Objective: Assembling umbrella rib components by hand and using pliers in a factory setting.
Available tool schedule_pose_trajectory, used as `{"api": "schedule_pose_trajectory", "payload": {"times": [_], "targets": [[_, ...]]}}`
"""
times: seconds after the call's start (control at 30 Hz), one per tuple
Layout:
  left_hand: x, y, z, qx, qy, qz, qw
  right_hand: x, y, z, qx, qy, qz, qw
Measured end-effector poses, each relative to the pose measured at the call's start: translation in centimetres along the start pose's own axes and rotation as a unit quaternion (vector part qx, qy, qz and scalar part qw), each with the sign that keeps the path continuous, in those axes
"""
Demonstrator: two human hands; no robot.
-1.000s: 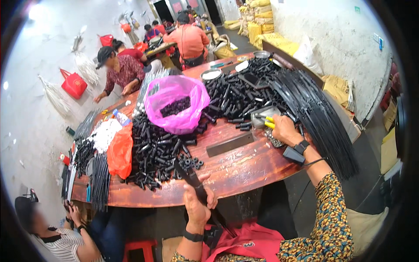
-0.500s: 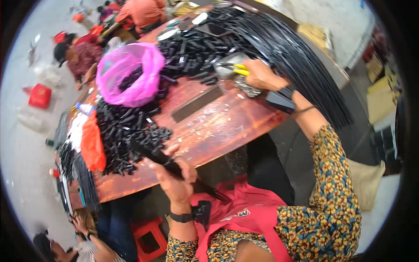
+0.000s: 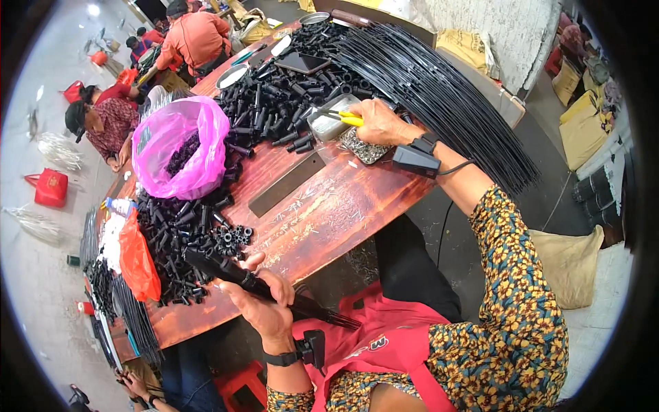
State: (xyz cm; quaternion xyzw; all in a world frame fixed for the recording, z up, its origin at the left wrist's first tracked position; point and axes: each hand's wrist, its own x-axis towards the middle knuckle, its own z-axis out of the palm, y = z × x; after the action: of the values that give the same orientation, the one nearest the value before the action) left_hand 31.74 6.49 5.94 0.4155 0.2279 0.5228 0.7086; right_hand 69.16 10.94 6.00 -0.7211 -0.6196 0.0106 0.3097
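My left hand (image 3: 264, 312) is closed around a long black bundle (image 3: 316, 310), thick at its far end, with thin rods pointing back toward my red apron (image 3: 391, 316). It is held slantwise at the table's near edge. My right hand (image 3: 383, 123) grips pliers with yellow handles (image 3: 351, 119). Their jaws point left, over a clear shallow container (image 3: 327, 126). Below that hand a small tray of little metal pieces (image 3: 366, 147) rests on the table. Short black tubular parts (image 3: 274, 103) lie heaped just left of the pliers.
A brown rectangular bar (image 3: 285, 184) lies on the reddish table (image 3: 329, 230) among small scattered bits. Long black rods (image 3: 439, 96) cover the right side. A pink bag (image 3: 213, 161) and an orange-red bag (image 3: 137, 261) stand left. People sit beyond the table and at lower left.
The view has shifted, and the table appears lower and further left. My left hand still holds the black bundle, and my right hand keeps the pliers over the container.
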Motion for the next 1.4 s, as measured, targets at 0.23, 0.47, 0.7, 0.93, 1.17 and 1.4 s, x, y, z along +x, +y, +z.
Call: {"api": "schedule_pose_trajectory", "payload": {"times": [0.23, 0.47, 0.7, 0.93, 1.17, 1.4], "targets": [[0.0, 0.1, 0.4, 0.004, 0.01, -0.01, 1.0, 0.0, 0.5, -0.5, 0.064, 0.004, 0.021, 0.998], [0.0, 0.2, 1.0, 0.013, 0.004, -0.004, 1.0, -3.7, -4.5, -2.3, 0.429, -0.019, 0.039, 0.902], [-1.1, 0.7, 1.5, 0.016, -0.004, 0.021, 1.0, -8.1, -13.5, -2.8, 0.52, -0.046, -0.073, 0.85], [-2.1, 1.2, 1.5, 0.018, -0.008, 0.034, 0.999, -10.3, -18.3, -1.3, 0.562, -0.067, -0.083, 0.82], [-2.6, 1.5, 1.3, 0.01, -0.017, 0.01, 1.0, -12.4, -23.3, 1.8, 0.464, 0.053, -0.169, 0.868], [-3.1, 1.8, 1.1, -0.04, -0.006, 0.014, 0.999, -13.2, -25.0, 2.7, 0.519, -0.042, -0.109, 0.847]]}}
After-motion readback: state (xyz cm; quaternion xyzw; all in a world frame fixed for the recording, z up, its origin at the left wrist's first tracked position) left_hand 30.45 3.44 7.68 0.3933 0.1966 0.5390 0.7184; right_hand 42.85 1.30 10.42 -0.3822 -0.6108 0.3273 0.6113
